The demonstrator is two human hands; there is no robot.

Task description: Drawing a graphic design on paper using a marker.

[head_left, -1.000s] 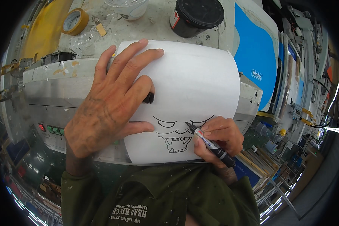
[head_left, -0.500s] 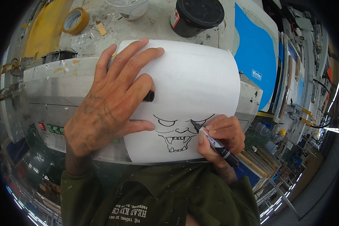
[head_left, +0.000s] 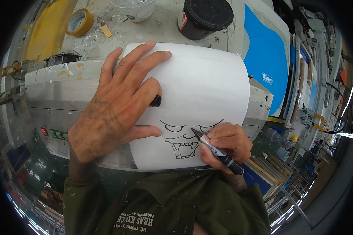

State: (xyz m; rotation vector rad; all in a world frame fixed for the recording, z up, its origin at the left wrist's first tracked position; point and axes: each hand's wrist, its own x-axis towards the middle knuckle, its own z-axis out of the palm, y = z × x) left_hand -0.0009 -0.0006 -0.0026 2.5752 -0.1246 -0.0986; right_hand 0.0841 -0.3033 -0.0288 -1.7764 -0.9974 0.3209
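Note:
A sheet of white paper (head_left: 200, 86) bears a black line drawing (head_left: 184, 149) of a fanged face with slanted eyes, a nose and an open mouth. My left hand (head_left: 113, 105) rests on the paper's left side, several fingers spread and the thumb stretched toward the drawing. Its bent index finger keeps a black marker cap (head_left: 156, 101) tucked beneath it. In my right hand (head_left: 229, 143) a black-and-silver marker (head_left: 217, 152) is pinched between thumb and fingers. The marker's tip is at the paper between the drawn eyes, just above the nose.
Beyond the paper stand a black lidded tub (head_left: 208, 17) and a clear plastic container (head_left: 134, 8). A yellow tape roll (head_left: 79, 22) lies at the far left. A blue-and-white sheet (head_left: 264, 58) is to the right. The paper lies over a grey metal machine (head_left: 62, 88) with push buttons.
My right hand has shifted the marker tip leftward and slightly down, from the right eye to between the eyes. More of the right eye's outline now shows. My left hand stays in place.

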